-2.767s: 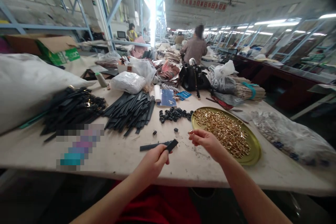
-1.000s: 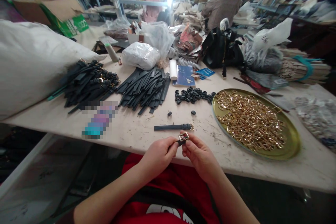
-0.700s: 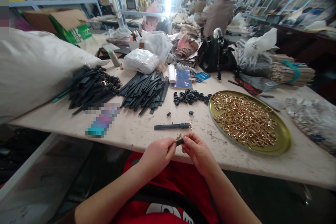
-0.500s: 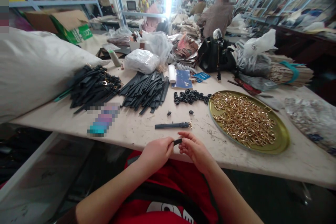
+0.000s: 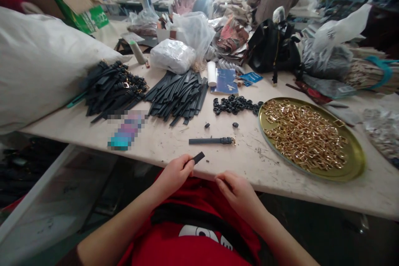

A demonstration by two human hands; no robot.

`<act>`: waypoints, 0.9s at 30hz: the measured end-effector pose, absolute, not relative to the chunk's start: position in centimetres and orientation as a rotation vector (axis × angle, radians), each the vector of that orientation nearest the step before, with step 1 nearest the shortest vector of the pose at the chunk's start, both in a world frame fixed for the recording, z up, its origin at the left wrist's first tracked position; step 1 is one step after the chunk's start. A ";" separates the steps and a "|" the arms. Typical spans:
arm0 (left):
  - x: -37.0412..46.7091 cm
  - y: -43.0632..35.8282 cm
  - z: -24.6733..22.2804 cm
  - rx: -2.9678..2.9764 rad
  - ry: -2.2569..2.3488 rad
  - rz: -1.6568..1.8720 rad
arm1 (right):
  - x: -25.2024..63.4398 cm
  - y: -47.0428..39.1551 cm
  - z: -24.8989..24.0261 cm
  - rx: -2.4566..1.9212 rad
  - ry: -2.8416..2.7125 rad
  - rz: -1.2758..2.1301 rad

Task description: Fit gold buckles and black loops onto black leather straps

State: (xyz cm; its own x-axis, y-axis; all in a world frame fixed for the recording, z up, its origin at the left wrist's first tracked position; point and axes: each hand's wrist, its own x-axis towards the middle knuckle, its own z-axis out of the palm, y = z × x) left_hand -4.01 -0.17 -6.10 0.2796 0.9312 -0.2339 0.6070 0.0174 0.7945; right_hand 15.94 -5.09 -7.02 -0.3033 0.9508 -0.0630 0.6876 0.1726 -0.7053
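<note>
Pinched in my left hand (image 5: 174, 175) is a short black strap (image 5: 198, 158), its free end pointing up and right over the table's front edge. My right hand (image 5: 237, 192) is apart from it, lower and to the right, with thumb and fingers pressed together; whatever they hold, if anything, is hidden. Beyond the hands a black strap with a gold buckle (image 5: 212, 141) lies flat. Two loose black strap loops (image 5: 235, 125) sit just behind it. A tiny dark scrap (image 5: 207, 161) lies near the held strap.
A round gold tray (image 5: 358, 166) of gold buckles (image 5: 307, 135) stands on the right. Behind are piles of black loops (image 5: 233, 105), plain straps (image 5: 177, 97) and buckled straps (image 5: 112, 91). A white sack (image 5: 50, 66) bulges at left. A black bag (image 5: 271, 48) stands at the back.
My hands have come apart: the left moved left with the strap, the right moved down and drew its fingers together. The view has tilted downward. A tiny scrap now shows on the table.
</note>
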 end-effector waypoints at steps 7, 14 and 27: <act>-4.4 -1.0 -5.7 1.663 1.393 0.474 | 11.1 -5.5 -13.5 -1.720 -2.365 0.898; -5.2 -2.8 -5.0 1.658 1.355 0.526 | 8.3 -5.3 -14.3 -1.780 -2.251 0.963; -3.2 -4.2 -4.8 1.237 1.122 0.618 | 13.1 -6.0 -5.4 -1.226 -0.825 1.683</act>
State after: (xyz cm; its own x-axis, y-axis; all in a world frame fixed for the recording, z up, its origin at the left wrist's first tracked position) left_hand -3.16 -4.16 -4.78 0.3750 0.8683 -0.3248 0.1895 0.2712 0.9437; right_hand 13.09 -5.96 -5.36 -0.1346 0.9162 -0.3775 -0.2632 -0.4003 -0.8778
